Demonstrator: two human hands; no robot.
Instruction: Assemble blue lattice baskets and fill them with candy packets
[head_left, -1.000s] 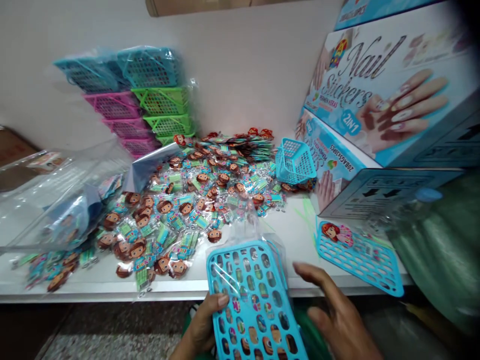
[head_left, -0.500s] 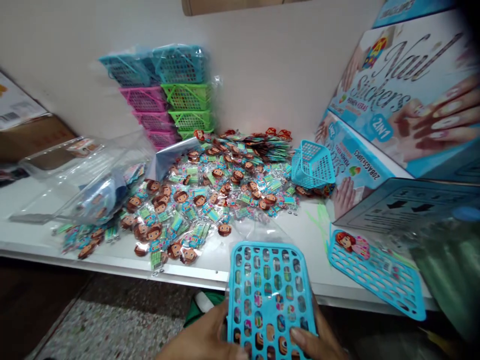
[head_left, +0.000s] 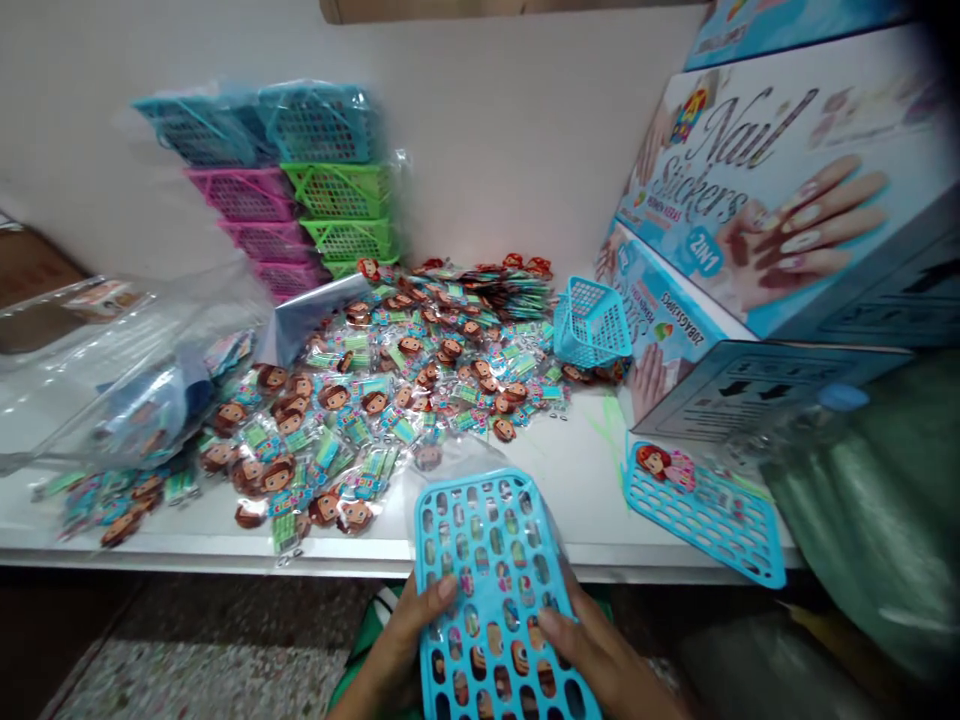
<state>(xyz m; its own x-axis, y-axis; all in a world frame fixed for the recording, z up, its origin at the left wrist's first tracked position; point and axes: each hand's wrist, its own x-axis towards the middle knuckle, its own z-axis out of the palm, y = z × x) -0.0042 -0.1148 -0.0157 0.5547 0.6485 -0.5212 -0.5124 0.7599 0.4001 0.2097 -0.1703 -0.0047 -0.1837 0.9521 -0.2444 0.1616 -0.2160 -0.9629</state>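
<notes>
The left hand point(head_left: 409, 628) and the right hand point(head_left: 600, 655) hold together one blue perforated container point(head_left: 486, 580), which is in front of the person, near the front edge of the white table point(head_left: 589, 450) and low in the view. Both hands are closed on it from its two sides, with each thumb lying on the perforated face; the other fingers are mostly hidden, so I cannot tell how they are placed. Through the holes one can see colourful contents, and a clear film point(head_left: 461, 455) extends beyond the far end of the container. Behind it, on the table, many small packets point(head_left: 330, 400) with printed heads are spread in a wide heap. A large transparent bag point(head_left: 112, 370) lies at the left, and wrapped blue, pink and green baskets point(head_left: 341, 190) are stacked at the wall. To the right of the heap stands a small blue basket point(head_left: 592, 325), just beside the printed boxes point(head_left: 750, 200), and nearer to the person lies a flat blue panel point(head_left: 694, 510) with a red-haired doll figure point(head_left: 664, 465) on it
</notes>
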